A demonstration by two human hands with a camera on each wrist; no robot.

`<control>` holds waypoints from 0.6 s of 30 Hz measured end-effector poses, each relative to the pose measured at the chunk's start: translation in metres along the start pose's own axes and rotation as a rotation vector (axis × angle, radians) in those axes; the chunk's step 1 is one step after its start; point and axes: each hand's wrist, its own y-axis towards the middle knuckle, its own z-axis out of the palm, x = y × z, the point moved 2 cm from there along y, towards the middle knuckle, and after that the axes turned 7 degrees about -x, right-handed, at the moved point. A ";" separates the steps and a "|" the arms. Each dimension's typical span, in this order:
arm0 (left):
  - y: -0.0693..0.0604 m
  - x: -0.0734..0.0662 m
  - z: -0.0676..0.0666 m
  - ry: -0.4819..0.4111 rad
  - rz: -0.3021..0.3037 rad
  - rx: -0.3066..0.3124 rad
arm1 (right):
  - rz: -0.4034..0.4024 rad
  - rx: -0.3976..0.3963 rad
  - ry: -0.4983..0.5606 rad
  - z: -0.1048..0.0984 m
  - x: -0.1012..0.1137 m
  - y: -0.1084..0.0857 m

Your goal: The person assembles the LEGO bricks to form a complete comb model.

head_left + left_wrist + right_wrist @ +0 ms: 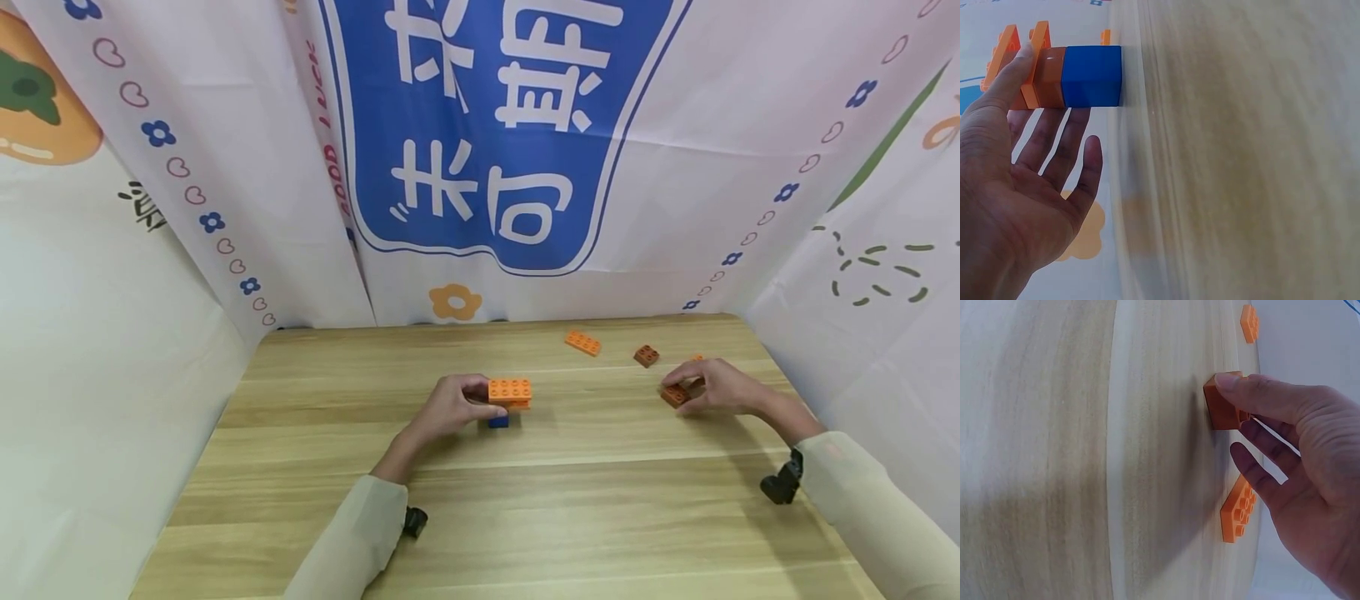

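Note:
My left hand (452,406) grips a stack of toy building blocks left of the table's middle. The stack has a blue block (1092,76) at its base, brown blocks above it and two orange plates, one on top (509,389). In the left wrist view the thumb lies on the lower orange plate, with fingers behind the stack. Over at the right, my right hand (716,387) pinches a brown studded block (1222,406) between thumb and fingers, low by the tabletop. Whether either the stack or this block touches the table, I cannot tell.
Toward the back of the wooden table (360,467) lie an orange plate (582,342) and another brown block (647,356). A second loose orange plate (1237,514) is partly behind the right hand. Printed cloth (300,292) hangs round the back and sides.

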 end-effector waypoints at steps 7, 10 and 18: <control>0.000 0.000 0.001 0.004 -0.004 -0.001 | -0.027 -0.028 -0.006 0.003 -0.002 -0.002; 0.000 0.000 0.001 0.004 -0.004 0.001 | -0.035 -0.046 -0.022 0.005 -0.002 -0.003; 0.000 -0.001 0.000 0.007 0.004 -0.002 | -0.041 -0.087 -0.074 0.007 0.002 -0.002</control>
